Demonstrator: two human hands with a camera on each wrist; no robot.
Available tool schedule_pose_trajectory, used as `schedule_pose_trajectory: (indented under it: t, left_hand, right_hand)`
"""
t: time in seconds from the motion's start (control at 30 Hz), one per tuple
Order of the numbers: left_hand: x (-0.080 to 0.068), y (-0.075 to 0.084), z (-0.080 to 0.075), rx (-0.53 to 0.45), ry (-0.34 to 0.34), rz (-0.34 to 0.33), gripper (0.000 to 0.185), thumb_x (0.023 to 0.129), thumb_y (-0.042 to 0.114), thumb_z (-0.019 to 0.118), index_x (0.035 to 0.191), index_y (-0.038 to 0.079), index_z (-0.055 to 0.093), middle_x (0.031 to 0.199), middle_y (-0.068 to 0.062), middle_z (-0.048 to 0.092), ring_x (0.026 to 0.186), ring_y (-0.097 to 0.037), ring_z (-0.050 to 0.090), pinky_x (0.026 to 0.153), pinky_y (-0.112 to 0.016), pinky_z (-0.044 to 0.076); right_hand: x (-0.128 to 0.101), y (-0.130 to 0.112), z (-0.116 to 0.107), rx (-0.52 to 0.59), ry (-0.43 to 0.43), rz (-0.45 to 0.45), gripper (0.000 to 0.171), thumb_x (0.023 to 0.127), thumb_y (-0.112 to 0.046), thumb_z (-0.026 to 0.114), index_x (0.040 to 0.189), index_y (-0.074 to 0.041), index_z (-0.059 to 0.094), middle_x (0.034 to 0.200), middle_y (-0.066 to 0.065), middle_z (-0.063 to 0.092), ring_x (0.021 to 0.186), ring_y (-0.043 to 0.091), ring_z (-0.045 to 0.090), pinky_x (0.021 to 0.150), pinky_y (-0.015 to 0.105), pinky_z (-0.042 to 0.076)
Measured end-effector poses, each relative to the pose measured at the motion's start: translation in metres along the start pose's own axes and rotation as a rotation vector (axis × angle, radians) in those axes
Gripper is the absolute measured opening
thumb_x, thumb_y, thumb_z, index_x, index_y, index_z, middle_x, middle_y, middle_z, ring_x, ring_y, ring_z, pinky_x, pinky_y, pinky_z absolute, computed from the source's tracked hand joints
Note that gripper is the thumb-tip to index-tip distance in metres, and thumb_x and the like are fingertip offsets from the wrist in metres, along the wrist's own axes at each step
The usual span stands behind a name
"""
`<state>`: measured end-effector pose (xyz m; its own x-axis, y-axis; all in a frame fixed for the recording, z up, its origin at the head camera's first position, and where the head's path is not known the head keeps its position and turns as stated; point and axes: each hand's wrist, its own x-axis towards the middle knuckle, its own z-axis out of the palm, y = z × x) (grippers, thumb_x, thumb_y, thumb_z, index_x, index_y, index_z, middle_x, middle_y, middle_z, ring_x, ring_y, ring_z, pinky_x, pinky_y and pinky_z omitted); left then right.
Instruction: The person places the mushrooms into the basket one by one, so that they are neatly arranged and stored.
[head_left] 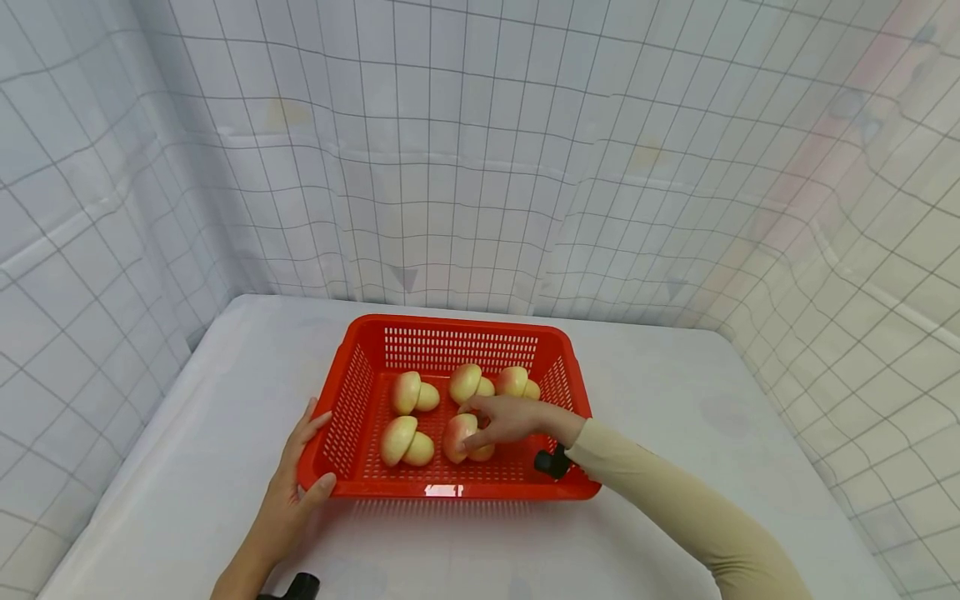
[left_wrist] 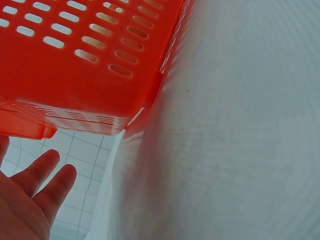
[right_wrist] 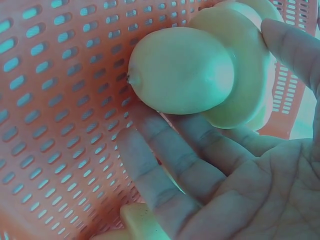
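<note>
A red plastic basket (head_left: 465,490) with slotted walls holds several yellow mushrooms, their caps tinged pink. My right hand (head_left: 508,418) reaches inside and grips the front middle mushroom (head_left: 457,435), thumb on its cap. In the right wrist view, the fingers (right_wrist: 175,150) curve beneath that mushroom's fat stem (right_wrist: 180,72), with the thumb (right_wrist: 287,45) at the cap's edge. My left hand (head_left: 288,487) rests at the basket's front left corner, fingers spread along the rim and thumb against the front edge. Three outstretched fingers of it show in the left wrist view (left_wrist: 42,177).
Another mushroom (head_left: 405,442) lies at the front left of the basket. Three more, including one at the back left (head_left: 412,393), form the back row. A white-covered table (head_left: 660,400) carries the basket, and grid-patterned curtains (head_left: 465,167) hang around it.
</note>
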<state>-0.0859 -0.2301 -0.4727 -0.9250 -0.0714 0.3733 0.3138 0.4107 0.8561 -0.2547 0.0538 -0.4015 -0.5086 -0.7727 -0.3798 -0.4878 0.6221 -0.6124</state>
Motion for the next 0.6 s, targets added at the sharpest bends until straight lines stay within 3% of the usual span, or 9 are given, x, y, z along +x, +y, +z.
schedule_pose_trajectory:
  t: [0.3, 0.5, 0.6]
  left_hand:
    - [-0.0006, -0.0019, 0.0006, -0.011, 0.001, 0.014, 0.071, 0.084, 0.004, 0.057, 0.148, 0.015, 0.029, 0.158, 0.004, 0.009, 0.137, -0.006, 0.019, 0.089, -0.013, 0.036]
    - [-0.0004, 0.0, 0.0007, -0.001, 0.004, 0.013, 0.071, 0.084, 0.005, 0.057, 0.148, 0.015, 0.029, 0.158, 0.004, 0.009, 0.137, -0.006, 0.019, 0.089, -0.014, 0.037]
    - [-0.0001, 0.0017, 0.0004, 0.004, 0.004, 0.01, 0.07, 0.084, 0.005, 0.058, 0.148, 0.017, 0.029, 0.158, 0.005, 0.009, 0.137, -0.005, 0.019, 0.089, -0.014, 0.037]
  right_hand:
    - [-0.0006, 0.0004, -0.0001, -0.005, -0.003, 0.008, 0.048, 0.085, -0.042, 0.068, 0.124, -0.018, 0.052, 0.104, -0.008, 0.054, 0.099, 0.013, 0.05, 0.087, 0.031, 0.042]
    - [-0.0042, 0.0054, -0.0022, -0.015, -0.014, -0.004, 0.047, 0.086, -0.041, 0.067, 0.124, -0.018, 0.051, 0.1, -0.005, 0.055, 0.095, 0.013, 0.051, 0.082, 0.03, 0.043]
    - [-0.009, 0.007, -0.0056, 0.001, -0.025, 0.013, 0.05, 0.085, -0.041, 0.068, 0.126, -0.017, 0.05, 0.106, -0.005, 0.056, 0.1, 0.012, 0.052, 0.085, 0.03, 0.044]
